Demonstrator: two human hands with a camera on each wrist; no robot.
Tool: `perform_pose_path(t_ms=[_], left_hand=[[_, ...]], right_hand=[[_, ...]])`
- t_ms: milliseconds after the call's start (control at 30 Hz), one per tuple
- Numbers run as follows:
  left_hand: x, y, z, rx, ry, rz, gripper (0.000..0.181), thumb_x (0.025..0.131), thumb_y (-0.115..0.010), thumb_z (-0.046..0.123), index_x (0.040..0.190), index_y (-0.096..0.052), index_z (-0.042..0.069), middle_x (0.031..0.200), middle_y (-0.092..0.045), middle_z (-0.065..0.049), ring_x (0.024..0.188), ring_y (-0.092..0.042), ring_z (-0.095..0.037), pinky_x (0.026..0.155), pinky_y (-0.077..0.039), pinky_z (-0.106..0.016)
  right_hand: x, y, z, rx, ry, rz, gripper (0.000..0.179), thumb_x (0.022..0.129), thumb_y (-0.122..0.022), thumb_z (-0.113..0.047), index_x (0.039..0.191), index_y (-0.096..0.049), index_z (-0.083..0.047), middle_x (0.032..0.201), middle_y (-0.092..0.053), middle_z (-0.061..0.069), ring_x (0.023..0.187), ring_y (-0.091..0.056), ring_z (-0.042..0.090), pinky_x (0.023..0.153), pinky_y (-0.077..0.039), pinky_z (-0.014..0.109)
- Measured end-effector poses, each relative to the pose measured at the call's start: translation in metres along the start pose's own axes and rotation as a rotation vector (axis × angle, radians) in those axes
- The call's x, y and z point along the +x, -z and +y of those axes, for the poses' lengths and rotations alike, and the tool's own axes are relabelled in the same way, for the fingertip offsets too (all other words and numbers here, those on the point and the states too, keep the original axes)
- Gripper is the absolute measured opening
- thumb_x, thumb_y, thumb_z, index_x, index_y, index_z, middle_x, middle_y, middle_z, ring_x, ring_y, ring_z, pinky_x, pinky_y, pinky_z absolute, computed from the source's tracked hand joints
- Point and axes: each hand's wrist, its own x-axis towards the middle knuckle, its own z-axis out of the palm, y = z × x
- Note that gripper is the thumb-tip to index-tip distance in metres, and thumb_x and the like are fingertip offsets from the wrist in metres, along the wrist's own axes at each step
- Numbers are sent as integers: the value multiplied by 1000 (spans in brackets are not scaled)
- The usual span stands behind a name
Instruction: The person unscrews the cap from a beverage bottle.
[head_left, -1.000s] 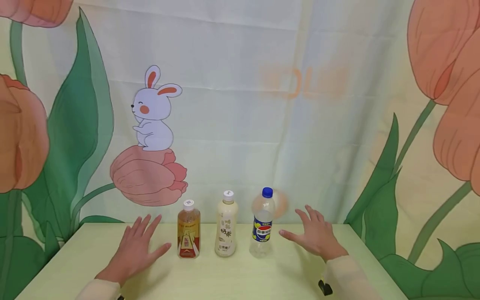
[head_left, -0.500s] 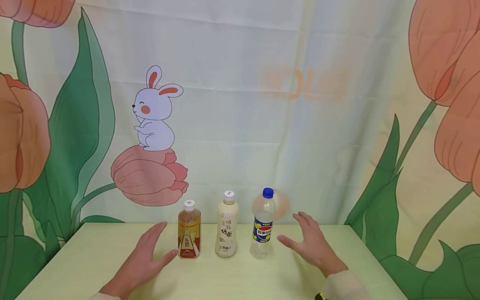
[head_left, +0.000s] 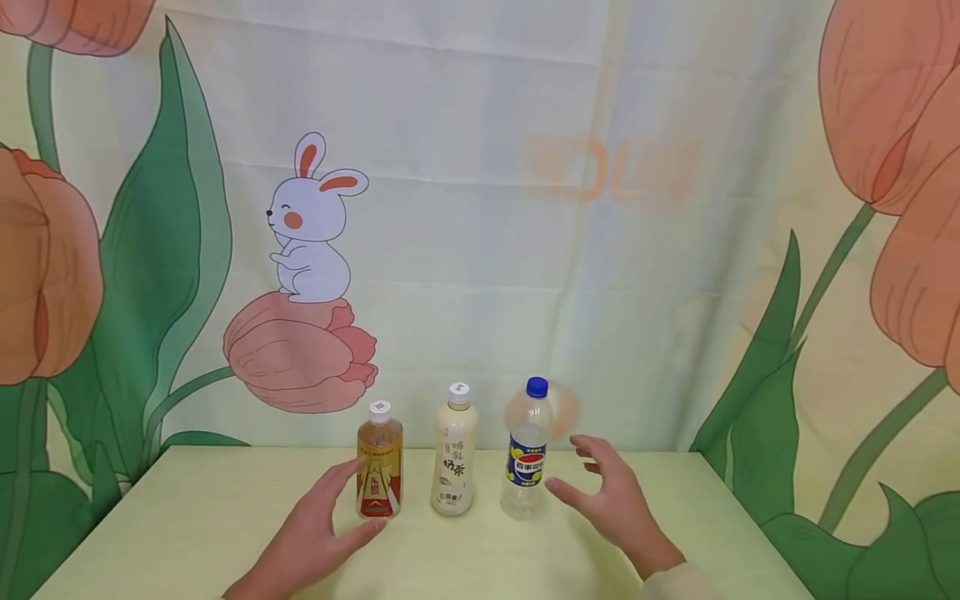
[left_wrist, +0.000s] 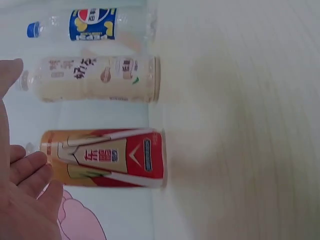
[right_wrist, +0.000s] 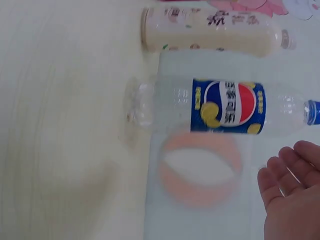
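Three bottles stand upright in a row on the table. At the left is an amber drink bottle (head_left: 380,471) with a white cap and a red and gold label. A cream-coloured milk tea bottle (head_left: 453,458) with a white cap is in the middle. On the right stands a clear Pepsi bottle (head_left: 525,462) with a blue cap. My left hand (head_left: 315,521) is spread beside the amber bottle, thumb and fingers apart, and holds nothing; whether it touches the bottle I cannot tell. Close to the Pepsi bottle's right side, my right hand (head_left: 611,500) has its fingers loosely bent around nothing.
The pale table (head_left: 465,567) carries the bottles near its back edge. Behind it hangs a curtain (head_left: 465,208) printed with tulips and a white rabbit (head_left: 311,242).
My left hand has moved right and in to the amber bottle. The right hand has come slightly left and lower, nearer the Pepsi bottle. The bottles have stayed in place.
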Motion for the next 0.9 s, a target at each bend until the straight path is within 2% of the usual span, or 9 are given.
perform_pose_path(t_ms=[100,267,400,567,767,900], left_hand=[[0,-3,7,-21,-26,6,94,84,-75,63,154,-42,8,155,-49,-13,143,-48,-38,113,-45,-61],[3,-5,18,-23,-13,-1,91,84,-78,59,152,-44,9,153,-51,-13,140,-51,-37,112,-47,-60],[6,-8,22,-45,-11,1,87,85,-80,52,152,-45,9,152,-53,-12,139,-52,-36,111,-48,-58],[11,-16,25,-83,-30,14,84,86,-82,46,152,-46,7,150,-54,-11,135,-56,-34,107,-53,-53],[18,-26,31,-177,-33,28,80,84,-86,35,149,-50,5,142,-60,-14,115,-64,-30,87,-64,-38],[21,-30,34,-141,-44,44,77,84,-85,36,148,-52,8,144,-60,-10,123,-62,-31,96,-60,-47]], right_hand=[[-4,-2,-7,100,37,15,78,76,-91,-43,140,-58,-15,142,-61,4,129,-60,29,108,-53,49],[-5,-8,-18,280,92,20,70,73,-94,-25,134,-64,-9,135,-66,7,122,-63,29,109,-52,49],[-4,-14,-25,374,81,-4,63,74,-94,-22,129,-68,-8,133,-67,12,121,-65,32,110,-51,47],[-2,-21,-33,430,46,-15,56,75,-93,-19,125,-71,-6,131,-69,13,121,-67,33,111,-50,44],[2,-30,-43,482,26,-29,56,76,-92,-19,126,-71,-6,133,-69,15,124,-66,37,106,-55,42],[6,-36,-50,474,31,-21,56,76,-92,-23,127,-72,-10,133,-69,13,124,-66,37,105,-55,40]])
